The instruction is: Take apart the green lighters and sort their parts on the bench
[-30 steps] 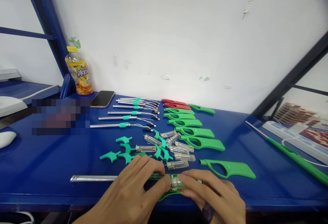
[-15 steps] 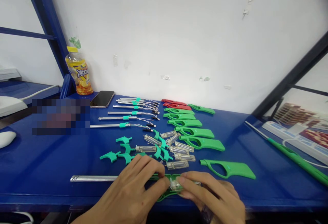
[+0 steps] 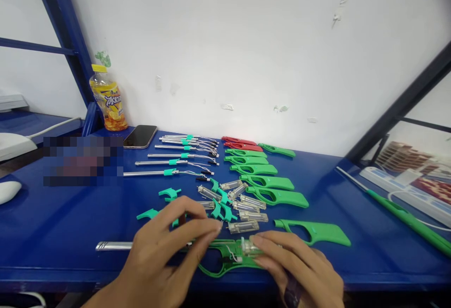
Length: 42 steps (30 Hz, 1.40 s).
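An open green lighter shell half lies near the front edge of the table, a silver rod reaching left from it. Thin white wires and a small black piece with a pale end show inside the shell. My right hand is closed on a clear fuel tank at the shell's grip end. Just above the shell, my left hand has its thumb and index fingertips close together, with nothing visible between them. It hides part of the rod and shell.
Several clear tanks and teal triggers lie beyond my hands. Behind are wired rods, green shells and red shells. A phone and a drink bottle are back left; a finished-looking green lighter lies right.
My left hand has pulled back left and up from the shell, uncovering the wires and black piece. My right hand and the clear tank have shifted slightly right.
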Available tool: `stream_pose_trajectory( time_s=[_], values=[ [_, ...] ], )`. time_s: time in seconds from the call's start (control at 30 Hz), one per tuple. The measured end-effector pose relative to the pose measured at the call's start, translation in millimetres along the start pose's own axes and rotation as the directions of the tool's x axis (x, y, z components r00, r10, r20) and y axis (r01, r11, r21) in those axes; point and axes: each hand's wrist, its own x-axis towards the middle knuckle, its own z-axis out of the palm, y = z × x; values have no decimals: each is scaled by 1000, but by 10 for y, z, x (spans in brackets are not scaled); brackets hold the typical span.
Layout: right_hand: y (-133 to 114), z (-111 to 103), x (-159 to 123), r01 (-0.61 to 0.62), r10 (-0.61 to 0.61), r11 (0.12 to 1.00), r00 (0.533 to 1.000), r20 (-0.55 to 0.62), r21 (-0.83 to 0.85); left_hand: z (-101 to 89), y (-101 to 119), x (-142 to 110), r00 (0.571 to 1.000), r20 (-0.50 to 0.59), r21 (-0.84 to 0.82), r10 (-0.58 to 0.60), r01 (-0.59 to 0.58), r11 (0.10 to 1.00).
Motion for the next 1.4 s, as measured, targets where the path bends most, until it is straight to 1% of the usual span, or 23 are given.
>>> stream_pose_trajectory(
  time_s=[0.07, 0.13, 0.27, 0.37, 0.43, 0.57, 0.73, 0.87, 0.97, 1.07, 1.17, 1.27, 1.37, 1.4],
  values=[
    [-4, -4, -13, -13, 13, 1000, 1000, -5, 7, -43, -92, 42, 1000, -7, 130, 12, -11, 991],
    [-5, -9, -25, -13, 13, 1000, 1000, 3, 26, -89, -189, 61, 1000, 23, 228, 5, -10, 974],
    [10, -10, -34, 0, -1, 999, 1000, 20, 50, -150, -331, 39, 994, 96, 306, -56, 24, 952],
    [22, -1, -35, -4, 3, 999, 999, 32, 43, -171, -391, 6, 991, 109, 371, -73, 27, 928],
    [24, 3, -39, -4, 2, 999, 999, 36, 39, -187, -421, -10, 988, 112, 400, -105, 52, 915],
    [23, 3, -50, -3, 2, 1000, 999, 48, 24, -223, -473, -30, 976, 128, 406, -177, 111, 907],
    [27, 6, -47, 0, -2, 999, 999, 47, 41, -235, -500, -74, 968, 145, 418, -205, 128, 900],
    [20, 11, -37, -23, 21, 999, 999, 44, 47, -240, -484, -93, 969, 161, 443, -186, 98, 891],
    [13, 12, -29, -30, 27, 998, 998, 51, 54, -256, -443, -67, 976, 161, 459, -147, 58, 887],
    [15, 12, -20, -28, 25, 998, 998, 50, 52, -261, -352, -28, 986, 136, 445, -96, 26, 895],
    [26, 13, -17, -22, 19, 999, 998, 55, 45, -239, -214, -14, 992, 118, 386, -41, -8, 923],
    [35, 13, -28, -10, 8, 999, 998, 59, 34, -203, -77, -20, 984, 178, 325, -3, -56, 944],
    [36, 11, -42, -11, 9, 1000, 998, 67, 23, -173, 9, -10, 966, 257, 322, 37, -121, 939],
    [35, 10, -43, -6, 5, 1000, 998, 68, 20, -166, 23, -6, 962, 268, 329, 56, -146, 933]
  ],
)
